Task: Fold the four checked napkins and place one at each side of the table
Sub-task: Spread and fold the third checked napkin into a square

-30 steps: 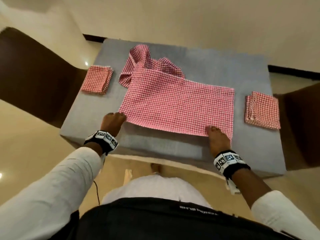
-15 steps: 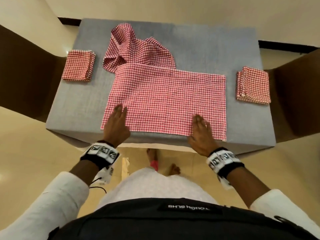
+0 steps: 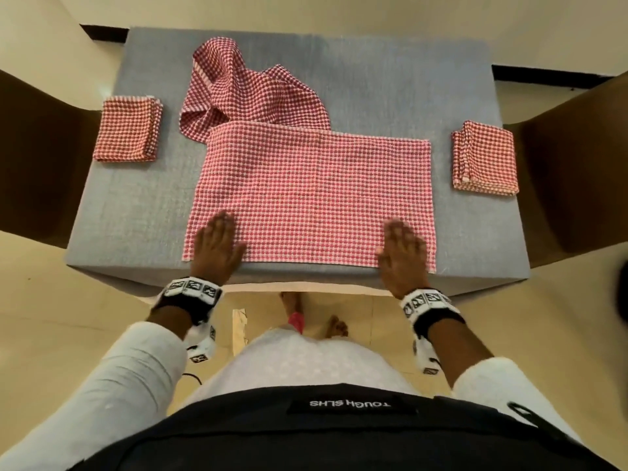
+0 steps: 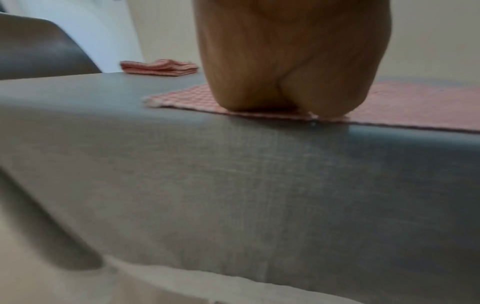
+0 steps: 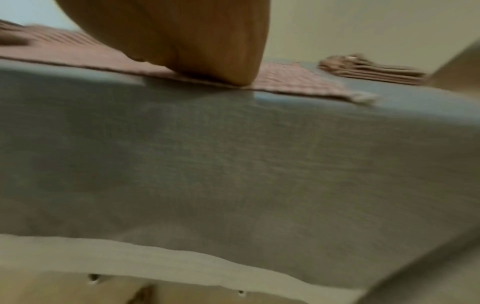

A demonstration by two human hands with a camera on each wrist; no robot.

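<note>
While both palms lie flat with straight fingers, the left hand [image 3: 217,246] presses the near left corner of the spread napkin [image 3: 312,195] and the right hand [image 3: 402,254] presses its near right corner, holding nothing. That napkin lies along the near edge of the grey table [image 3: 136,212]. A crumpled napkin [image 3: 251,96] sits behind it, apparently tucked under its far edge. One folded napkin [image 3: 128,129] lies at the left side, another folded napkin [image 3: 484,158] at the right.
</note>
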